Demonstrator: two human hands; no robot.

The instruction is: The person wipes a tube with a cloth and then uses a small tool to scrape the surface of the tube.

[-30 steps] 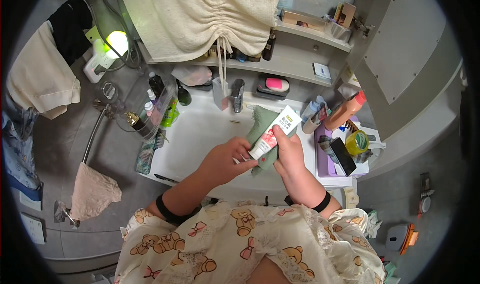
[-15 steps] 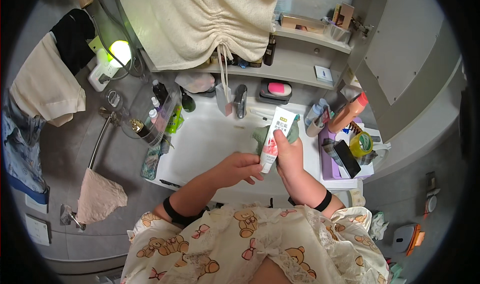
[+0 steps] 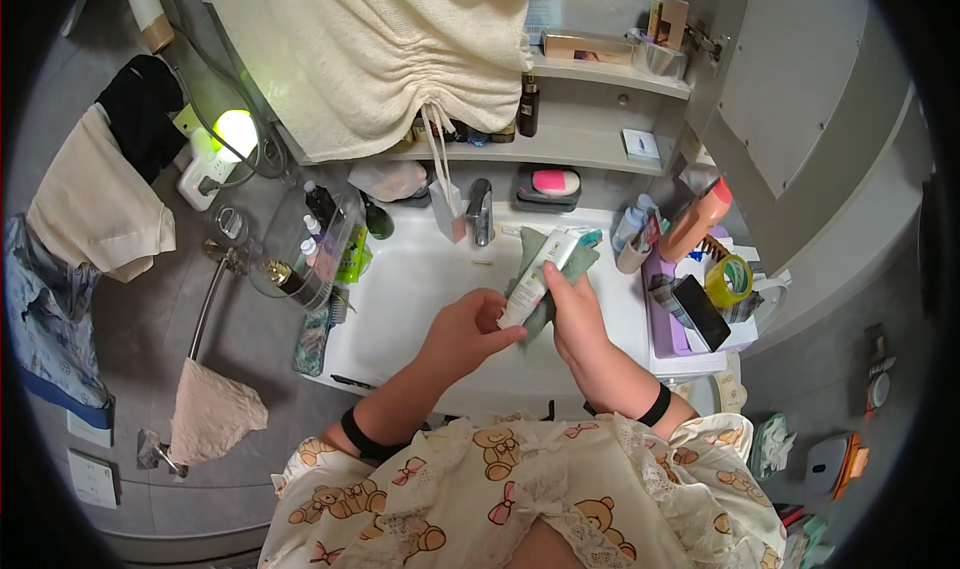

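Observation:
My right hand grips a white toothpaste tube, its thumb across the tube's upper face. A folded grey-green cloth lies under the tube and against the same hand. My left hand is closed round the tube's lower, cap end, thumb below and fingers above; the cap itself is mostly hidden. The tube slants with its flat end far and to the right, above the white washbasin. A bit of teal shows at the cloth's far corner.
Behind the basin stand a chrome faucet and a soap dish with a pink-and-white bar. A purple box, phone, tape roll and orange bottle crowd the right side. A clear rack holds bottles at left.
The tube has turned about its length, from its pink printed face to a side with small print. My left hand has closed round its cap end. More of the cloth shows.

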